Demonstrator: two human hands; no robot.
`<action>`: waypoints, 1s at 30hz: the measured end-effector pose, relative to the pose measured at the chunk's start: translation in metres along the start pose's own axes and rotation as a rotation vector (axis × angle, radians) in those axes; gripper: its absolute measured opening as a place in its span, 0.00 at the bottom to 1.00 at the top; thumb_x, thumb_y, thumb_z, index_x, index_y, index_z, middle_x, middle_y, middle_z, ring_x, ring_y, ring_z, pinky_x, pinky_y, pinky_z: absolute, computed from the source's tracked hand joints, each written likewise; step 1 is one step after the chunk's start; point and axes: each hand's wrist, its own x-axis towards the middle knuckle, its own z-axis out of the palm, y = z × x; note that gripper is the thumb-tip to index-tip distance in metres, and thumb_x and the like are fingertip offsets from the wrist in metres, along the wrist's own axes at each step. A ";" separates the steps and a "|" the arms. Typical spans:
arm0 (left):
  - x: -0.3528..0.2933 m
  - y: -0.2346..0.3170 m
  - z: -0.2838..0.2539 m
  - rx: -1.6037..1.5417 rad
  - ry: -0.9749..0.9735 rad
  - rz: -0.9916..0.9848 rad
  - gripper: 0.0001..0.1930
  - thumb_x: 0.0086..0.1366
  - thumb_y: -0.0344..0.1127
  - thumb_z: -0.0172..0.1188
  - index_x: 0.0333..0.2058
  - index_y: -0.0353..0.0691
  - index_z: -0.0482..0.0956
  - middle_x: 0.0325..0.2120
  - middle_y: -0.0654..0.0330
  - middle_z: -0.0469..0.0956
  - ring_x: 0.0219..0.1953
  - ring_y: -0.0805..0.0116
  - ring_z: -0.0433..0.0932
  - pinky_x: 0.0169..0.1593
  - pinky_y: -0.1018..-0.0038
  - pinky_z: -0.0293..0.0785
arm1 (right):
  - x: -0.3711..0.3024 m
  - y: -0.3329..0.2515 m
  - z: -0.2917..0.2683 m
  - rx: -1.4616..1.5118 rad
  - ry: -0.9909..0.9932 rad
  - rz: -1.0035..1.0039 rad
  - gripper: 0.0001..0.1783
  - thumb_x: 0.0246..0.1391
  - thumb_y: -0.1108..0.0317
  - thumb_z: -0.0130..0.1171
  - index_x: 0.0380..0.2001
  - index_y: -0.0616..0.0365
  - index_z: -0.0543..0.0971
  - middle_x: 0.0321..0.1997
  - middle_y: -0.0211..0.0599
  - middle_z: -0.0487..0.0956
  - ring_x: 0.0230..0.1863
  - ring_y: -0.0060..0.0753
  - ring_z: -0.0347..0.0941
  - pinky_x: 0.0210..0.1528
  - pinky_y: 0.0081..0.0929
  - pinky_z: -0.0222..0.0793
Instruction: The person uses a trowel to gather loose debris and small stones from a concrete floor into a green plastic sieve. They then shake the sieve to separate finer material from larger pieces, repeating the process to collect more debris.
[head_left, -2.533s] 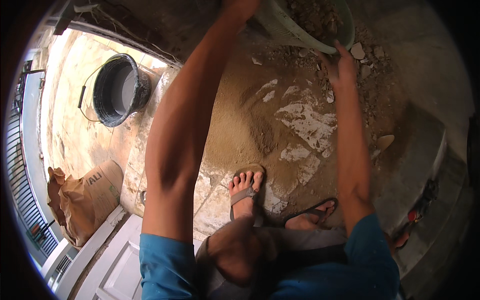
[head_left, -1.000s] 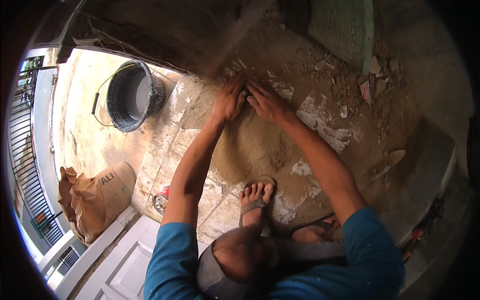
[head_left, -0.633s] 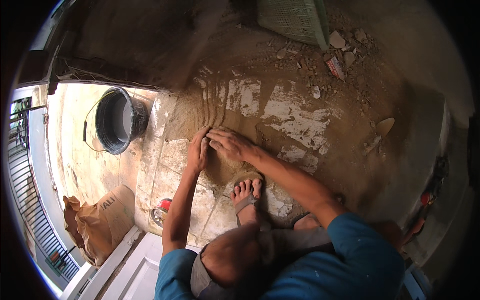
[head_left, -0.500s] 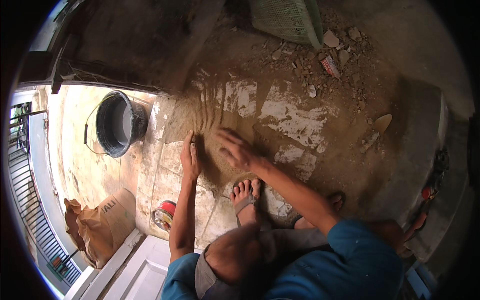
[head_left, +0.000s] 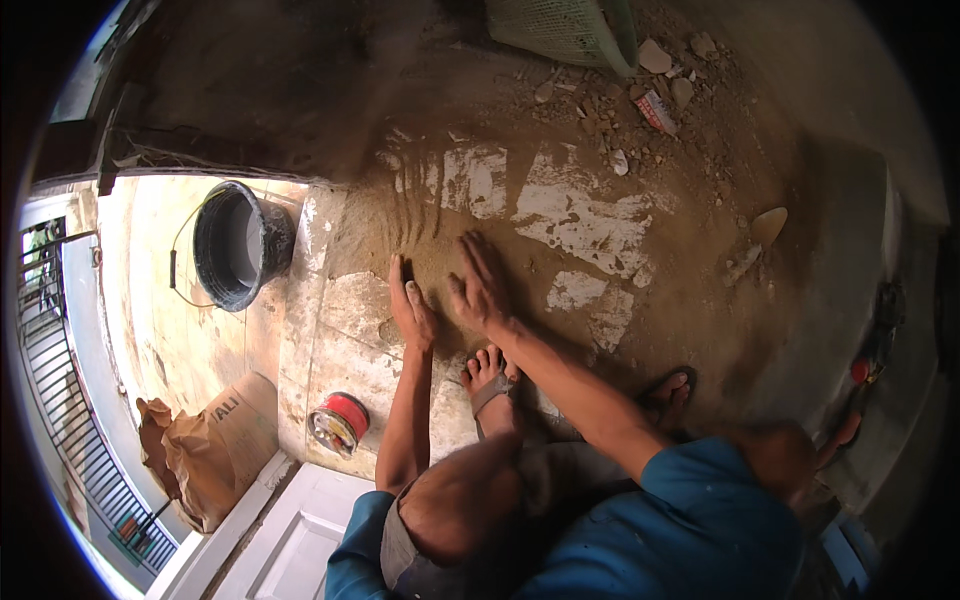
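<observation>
Brown sand [head_left: 424, 238] is spread over the floor in front of my feet, with finger furrows along its far part. My left hand [head_left: 412, 312] rests on edge at the sand's left side, fingers stretched forward and a pale, dusty thumb showing. Just right of it, my right hand [head_left: 481, 292] lies palm down on the sand, fingers extended and the thumb apart. A narrow strip of sand lies between the two hands. Neither holds a tool. Whitish patches of floor [head_left: 580, 215] show through the sand to the right.
A black bucket [head_left: 275, 243] stands at left, a red tin [head_left: 345, 415] nearer me. Beside the white door panel [head_left: 305, 540] sits a crumpled brown paper sack [head_left: 225, 440]. A green basket [head_left: 560, 30], rubble [head_left: 610, 120] and a trowel-like tool [head_left: 762, 232] lie farther off.
My left hand has shifted right and slightly nearer me. My right hand has swung to point more forward and now lies on the sand, its fingers clearer.
</observation>
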 end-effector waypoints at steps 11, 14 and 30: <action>0.001 -0.005 -0.004 -0.003 0.021 0.027 0.36 0.82 0.56 0.39 0.72 0.29 0.63 0.72 0.40 0.64 0.73 0.46 0.65 0.75 0.57 0.60 | 0.011 0.049 -0.072 -0.358 0.286 0.305 0.42 0.74 0.43 0.47 0.74 0.68 0.61 0.79 0.60 0.59 0.81 0.57 0.54 0.81 0.54 0.47; 0.001 -0.003 -0.001 -0.003 0.017 0.013 0.37 0.82 0.57 0.39 0.72 0.29 0.62 0.72 0.40 0.64 0.73 0.45 0.65 0.75 0.56 0.60 | 0.005 0.033 -0.062 -0.301 -0.002 0.188 0.40 0.75 0.45 0.47 0.72 0.72 0.62 0.75 0.64 0.64 0.79 0.61 0.57 0.79 0.57 0.52; -0.016 -0.007 -0.006 0.264 0.028 0.096 0.34 0.81 0.55 0.39 0.73 0.34 0.63 0.75 0.43 0.59 0.77 0.42 0.56 0.77 0.53 0.50 | 0.003 0.229 -0.244 -0.494 0.562 0.666 0.38 0.77 0.44 0.39 0.77 0.62 0.58 0.83 0.57 0.52 0.83 0.59 0.46 0.83 0.53 0.43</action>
